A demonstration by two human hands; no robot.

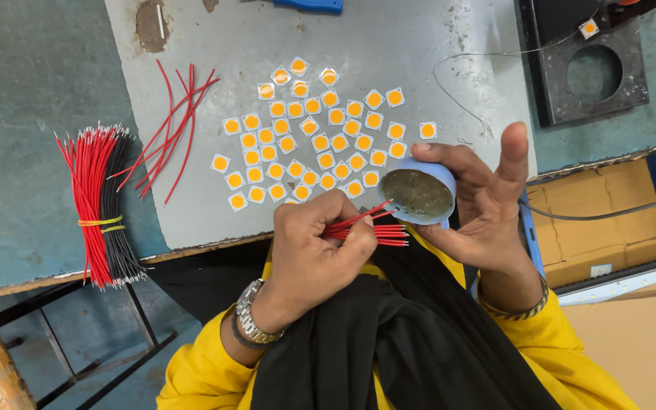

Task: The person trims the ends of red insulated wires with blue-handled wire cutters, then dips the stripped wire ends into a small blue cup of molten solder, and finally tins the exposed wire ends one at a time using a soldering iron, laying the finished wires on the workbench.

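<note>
My left hand (314, 250) grips a small bunch of short red wires (370, 226), their bare tips pointing right. One wire tip reaches the rim of a small blue round tub (419, 191) of dark paste. My right hand (487, 201) holds that tub, tilted toward me, between thumb and fingers. Both hands hover over my lap, just in front of the grey work board (389, 45). Several small white square chips with orange centres (309, 140) lie spread on the board beyond the hands.
A banded bundle of red and black wires (100, 205) lies at the left, with loose red wires (168, 129) beside it. A black plate with a round hole (594, 72) sits far right, and a thin grey wire (465, 91) curls near it. Cardboard (601, 228) lies at right.
</note>
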